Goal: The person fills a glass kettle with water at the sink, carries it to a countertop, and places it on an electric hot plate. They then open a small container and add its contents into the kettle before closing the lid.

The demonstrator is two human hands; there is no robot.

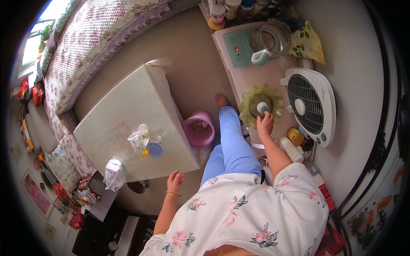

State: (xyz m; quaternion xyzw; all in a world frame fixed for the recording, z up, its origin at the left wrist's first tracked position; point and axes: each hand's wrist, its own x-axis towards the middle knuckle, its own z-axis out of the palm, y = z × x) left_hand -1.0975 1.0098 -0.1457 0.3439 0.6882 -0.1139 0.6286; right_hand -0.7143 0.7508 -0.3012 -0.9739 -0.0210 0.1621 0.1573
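Note:
My right hand (265, 124) reaches to a round glass lid (254, 107) with a pale knob, on a frilly green mat (278, 97) on the pink-topped counter. Its fingertips are at or beside the knob; whether they grip it I cannot tell. My left hand (175, 181) hangs by my side with loosely bent fingers and nothing in it, near the edge of the cloth-covered table. Farther along the counter a glass kettle (276, 40) with a green handle stands on a green base (235, 48) with a lit red display.
A box fan (307, 105) stands against the wall. A pink bin (199, 128) is between table and counter. On the table (105, 105) lie a blue round lid (154, 149), small containers and a plastic bag (114, 175). Jars (217, 13) line the counter's far end.

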